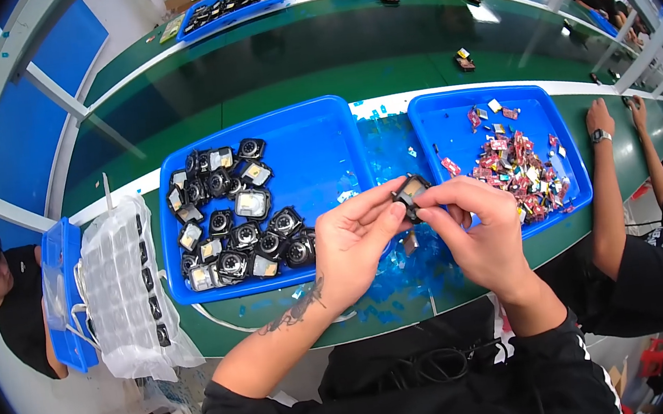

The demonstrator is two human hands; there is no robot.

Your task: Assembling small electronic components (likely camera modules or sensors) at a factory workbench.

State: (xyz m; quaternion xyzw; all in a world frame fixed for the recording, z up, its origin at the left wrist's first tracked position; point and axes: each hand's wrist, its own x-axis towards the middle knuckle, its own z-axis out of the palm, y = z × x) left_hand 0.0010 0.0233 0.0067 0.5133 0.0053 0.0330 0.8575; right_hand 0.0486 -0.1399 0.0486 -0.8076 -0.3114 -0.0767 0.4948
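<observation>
Between my hands, over the strip of table separating two blue trays, is a small black watch case point(409, 195) with a pale, flat inner part facing up. My left hand point(356, 241) is closed on it, thumb and fingers along its left side. My right hand point(476, 223) pinches at its right edge; the fingertips hide what exactly they grip there. To the left, a blue tray point(325, 146) holds many similar black watch cases point(227, 260). The blue tray on the right point(449, 124) carries a heap of small red, white and yellow parts point(520, 173).
Blue film scraps point(405, 276) litter the green table. A stack of clear plastic trays point(118, 272) stands at the left end. Across a raised white rail runs a green conveyor belt point(266, 63) bearing scattered parts. A co-worker's arm point(604, 176) reaches in at right; more people sit around.
</observation>
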